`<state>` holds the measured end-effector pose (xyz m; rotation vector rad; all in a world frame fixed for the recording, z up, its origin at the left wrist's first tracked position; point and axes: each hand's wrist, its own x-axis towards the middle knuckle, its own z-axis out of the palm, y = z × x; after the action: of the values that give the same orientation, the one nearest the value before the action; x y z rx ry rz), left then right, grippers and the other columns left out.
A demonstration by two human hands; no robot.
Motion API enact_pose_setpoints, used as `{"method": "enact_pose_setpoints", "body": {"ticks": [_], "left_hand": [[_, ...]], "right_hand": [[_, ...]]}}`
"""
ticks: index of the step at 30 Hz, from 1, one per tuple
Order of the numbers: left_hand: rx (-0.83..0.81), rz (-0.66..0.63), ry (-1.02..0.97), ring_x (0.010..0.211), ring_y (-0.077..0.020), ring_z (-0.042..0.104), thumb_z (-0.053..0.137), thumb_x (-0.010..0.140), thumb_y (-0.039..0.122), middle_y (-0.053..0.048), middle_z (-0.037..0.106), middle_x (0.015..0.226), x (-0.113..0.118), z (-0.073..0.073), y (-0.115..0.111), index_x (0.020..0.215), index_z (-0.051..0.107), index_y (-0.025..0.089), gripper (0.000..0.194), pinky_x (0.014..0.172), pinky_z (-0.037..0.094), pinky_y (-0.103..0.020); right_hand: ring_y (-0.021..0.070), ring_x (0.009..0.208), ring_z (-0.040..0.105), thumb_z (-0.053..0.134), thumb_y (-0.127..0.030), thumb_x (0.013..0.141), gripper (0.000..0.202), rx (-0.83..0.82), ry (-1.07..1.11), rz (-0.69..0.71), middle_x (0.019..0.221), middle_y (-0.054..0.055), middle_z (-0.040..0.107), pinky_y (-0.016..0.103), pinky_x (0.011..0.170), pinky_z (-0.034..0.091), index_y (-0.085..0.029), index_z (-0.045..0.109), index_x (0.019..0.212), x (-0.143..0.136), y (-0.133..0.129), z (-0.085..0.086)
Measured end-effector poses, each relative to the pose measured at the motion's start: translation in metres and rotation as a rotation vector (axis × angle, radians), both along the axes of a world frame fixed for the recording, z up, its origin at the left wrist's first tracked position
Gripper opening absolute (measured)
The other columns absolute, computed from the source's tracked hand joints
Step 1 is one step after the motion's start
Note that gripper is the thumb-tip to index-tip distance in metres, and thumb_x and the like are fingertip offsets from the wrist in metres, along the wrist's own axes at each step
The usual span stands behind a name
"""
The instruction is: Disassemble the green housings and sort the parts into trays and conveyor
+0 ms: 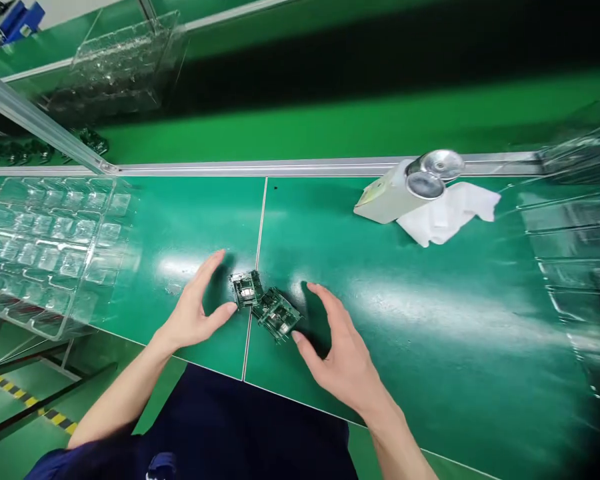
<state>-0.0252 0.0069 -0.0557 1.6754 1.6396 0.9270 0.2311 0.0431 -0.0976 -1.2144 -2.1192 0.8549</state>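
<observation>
Two small stacks of green circuit boards lie on the green table near its front edge, across the seam. The left circuit board stack point(247, 289) touches or overlaps the right circuit board stack point(279, 315). My left hand point(199, 307) is beside the left stack, fingers apart, its thumb tip close to the boards; whether it touches them I cannot tell. My right hand point(336, 340) curves around the other side, thumb and fingers spread, the thumb tip near the right stack's edge. Neither hand holds anything.
Clear plastic trays point(55, 247) with square pockets stand at the left, and more clear trays point(575, 267) at the right. A white dispenser bottle with metal tops point(393, 193) stands by a white cloth point(450, 213). A metal rail point(280, 167) crosses the back; another clear tray point(115, 67) lies beyond.
</observation>
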Motion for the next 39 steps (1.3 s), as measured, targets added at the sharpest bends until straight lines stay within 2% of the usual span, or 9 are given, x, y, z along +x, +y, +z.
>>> {"method": "enact_pose_setpoints", "body": {"ticks": [4,7,11,16,22,25,28,32,39], "left_hand": [[-0.001,0.041,-0.329,0.135,-0.0277,0.047,0.057,0.089,0.043,-0.014,0.054,0.141,0.006,-0.029,0.013,0.140,0.043,0.021,0.058,0.113,0.037,-0.045],[0.050,0.117,-0.405,0.125,-0.0261,0.056,0.056,0.090,0.040,-0.011,0.064,0.128,0.021,-0.036,0.022,0.124,0.058,0.021,0.040,0.108,0.042,-0.044],[0.116,0.152,-0.470,0.110,-0.0239,0.065,0.054,0.091,0.035,-0.007,0.073,0.104,0.033,-0.035,0.032,0.099,0.068,0.020,0.022,0.103,0.046,-0.045],[0.185,0.178,-0.460,0.097,-0.0196,0.069,0.050,0.089,0.024,-0.004,0.075,0.094,0.036,-0.037,0.035,0.091,0.069,0.020,0.019,0.102,0.047,-0.043],[0.144,0.078,-0.379,0.091,-0.0196,0.071,0.051,0.085,0.017,-0.004,0.077,0.091,0.031,-0.036,0.033,0.090,0.070,0.021,0.019,0.105,0.046,-0.047],[0.099,0.040,-0.358,0.095,-0.0195,0.071,0.052,0.086,0.016,-0.004,0.077,0.097,0.027,-0.034,0.032,0.095,0.070,0.022,0.021,0.107,0.045,-0.046],[0.089,0.021,-0.378,0.100,-0.0201,0.070,0.051,0.087,0.018,-0.004,0.076,0.100,0.024,-0.034,0.031,0.099,0.070,0.022,0.022,0.107,0.045,-0.046],[0.125,-0.001,-0.378,0.101,-0.0204,0.069,0.051,0.088,0.018,-0.005,0.076,0.101,0.024,-0.036,0.031,0.100,0.070,0.022,0.022,0.108,0.043,-0.047],[0.130,-0.070,-0.382,0.099,-0.0207,0.070,0.050,0.089,0.018,-0.005,0.076,0.098,0.028,-0.036,0.031,0.096,0.071,0.022,0.022,0.107,0.043,-0.048]], "right_hand": [[0.0354,0.135,0.043,0.064,-0.050,0.082,0.091,-0.003,-0.006,-0.064,0.147,0.017,0.043,0.058,0.102,0.048,-0.022,0.015,0.154,-0.018,-0.011,0.002],[0.0367,0.135,0.042,0.069,-0.050,0.079,0.097,0.078,0.013,-0.100,0.146,0.018,0.043,0.061,0.103,0.045,-0.022,0.013,0.154,-0.038,-0.018,0.000],[0.0329,0.126,0.052,0.067,-0.038,0.083,0.074,0.167,0.096,-0.124,0.135,0.015,0.054,0.058,0.103,0.047,-0.023,0.032,0.147,-0.049,-0.022,-0.005],[0.0271,0.119,0.058,0.056,-0.024,0.089,0.042,0.090,0.088,0.065,0.126,0.011,0.060,0.049,0.097,0.054,-0.026,0.050,0.131,-0.023,-0.007,0.002],[0.0299,0.143,0.033,0.037,-0.001,0.087,0.070,0.148,-0.141,0.284,0.152,0.009,0.035,0.056,0.107,0.045,-0.035,0.030,0.148,0.018,0.031,0.029],[0.0300,0.144,0.029,0.039,-0.003,0.087,0.080,0.125,-0.142,0.205,0.156,0.011,0.028,0.055,0.108,0.044,-0.033,0.010,0.154,0.021,0.034,0.038],[0.0325,0.145,0.028,0.052,-0.019,0.090,0.081,0.034,-0.085,0.089,0.157,0.014,0.026,0.056,0.110,0.041,-0.027,0.004,0.155,0.015,0.023,0.035],[0.0338,0.141,0.036,0.066,-0.043,0.085,0.094,-0.084,0.028,-0.102,0.155,0.014,0.031,0.059,0.108,0.042,-0.028,0.004,0.154,0.000,0.001,0.013],[0.0284,0.127,0.054,0.062,-0.037,0.088,0.075,-0.037,0.123,-0.295,0.135,0.013,0.056,0.052,0.102,0.049,-0.025,0.021,0.150,-0.017,-0.004,-0.005]]}}
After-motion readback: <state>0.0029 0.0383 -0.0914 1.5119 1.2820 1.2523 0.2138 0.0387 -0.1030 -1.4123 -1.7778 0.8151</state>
